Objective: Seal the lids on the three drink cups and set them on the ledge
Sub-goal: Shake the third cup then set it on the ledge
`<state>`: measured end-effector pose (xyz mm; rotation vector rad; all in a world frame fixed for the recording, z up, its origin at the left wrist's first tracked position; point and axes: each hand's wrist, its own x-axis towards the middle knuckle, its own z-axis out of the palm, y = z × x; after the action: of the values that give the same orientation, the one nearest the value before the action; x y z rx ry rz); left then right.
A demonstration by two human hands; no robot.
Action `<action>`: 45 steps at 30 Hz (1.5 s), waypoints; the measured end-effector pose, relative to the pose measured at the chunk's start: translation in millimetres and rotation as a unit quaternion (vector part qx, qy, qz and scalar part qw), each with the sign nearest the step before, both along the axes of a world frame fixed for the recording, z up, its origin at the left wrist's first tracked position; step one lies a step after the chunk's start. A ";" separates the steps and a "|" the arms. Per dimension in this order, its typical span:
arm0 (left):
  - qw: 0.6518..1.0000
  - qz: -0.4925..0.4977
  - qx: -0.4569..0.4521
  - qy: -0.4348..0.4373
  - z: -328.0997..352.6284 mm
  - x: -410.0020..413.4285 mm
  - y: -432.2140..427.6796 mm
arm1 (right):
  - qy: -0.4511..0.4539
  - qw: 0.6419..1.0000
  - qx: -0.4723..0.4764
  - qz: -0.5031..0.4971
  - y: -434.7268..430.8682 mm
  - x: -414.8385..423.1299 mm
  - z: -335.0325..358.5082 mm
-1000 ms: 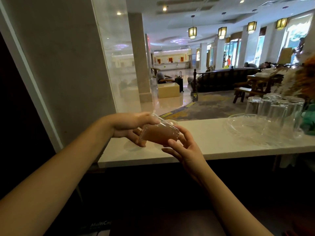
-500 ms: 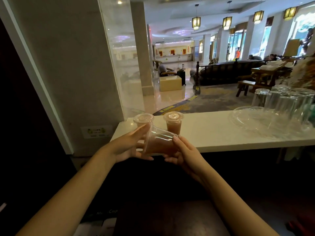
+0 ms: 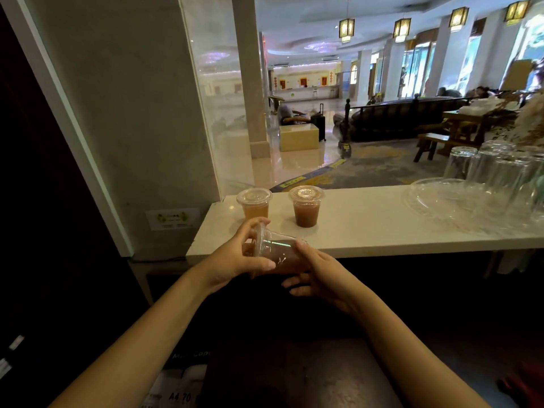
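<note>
Two lidded clear plastic cups of brownish drink stand upright on the white ledge (image 3: 382,231): one cup (image 3: 255,203) at the left end, the other cup (image 3: 306,206) just right of it. A third cup (image 3: 278,254) with the same drink lies tipped on its side in front of the ledge's near edge, lid end pointing left. My left hand (image 3: 235,257) grips its lid and rim. My right hand (image 3: 321,272) holds its base from the right and below.
Upturned clear glasses (image 3: 494,169) and a clear glass dish (image 3: 441,195) crowd the ledge's right part. A marble pillar (image 3: 132,113) and a glass pane border the ledge on the left. A dark counter top (image 3: 294,372) lies below my arms.
Both hands and the tipped cup have drawn back from over the ledge to just in front of its near edge. The two standing cups have come into view as the view dropped.
</note>
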<state>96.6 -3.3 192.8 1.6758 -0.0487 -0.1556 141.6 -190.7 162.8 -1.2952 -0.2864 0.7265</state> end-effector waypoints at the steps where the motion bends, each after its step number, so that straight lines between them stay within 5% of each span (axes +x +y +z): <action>1: 1.000 -0.008 -0.010 0.006 -1.4 -1.4 0.7 | 0.007 1.000 0.019 -0.008 -0.8 -0.3 -1.8; 9: 0.978 -0.021 -0.096 0.181 -10.7 -6.9 7.9 | -0.021 0.996 0.080 -0.013 -4.8 -6.1 -15.4; 19: 0.996 0.035 -0.004 0.085 -21.3 -9.2 -4.1 | 0.003 0.999 -0.021 -0.027 0.8 -8.5 -19.0; 27: 0.976 0.022 -0.044 0.212 -12.9 -6.1 -7.2 | -0.036 0.998 0.016 -0.041 -2.6 -9.0 -30.4; 35: 0.994 0.049 -0.021 0.096 -32.5 -9.4 -16.0 | 0.046 0.997 -0.064 -0.018 -2.6 -4.1 -31.0; 41: 0.949 0.036 -0.268 0.160 -59.2 -11.3 -4.4 | -0.062 0.987 -0.151 -0.009 -8.5 11.6 -7.2; 45: 0.912 0.035 -0.375 0.161 -73.0 -13.5 -8.1 | -0.191 0.946 -0.261 0.025 -2.7 27.7 29.1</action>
<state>83.1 -11.4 119.8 0.8646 0.1818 -0.3145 169.4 -193.4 191.9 -1.9473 -0.4607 0.6079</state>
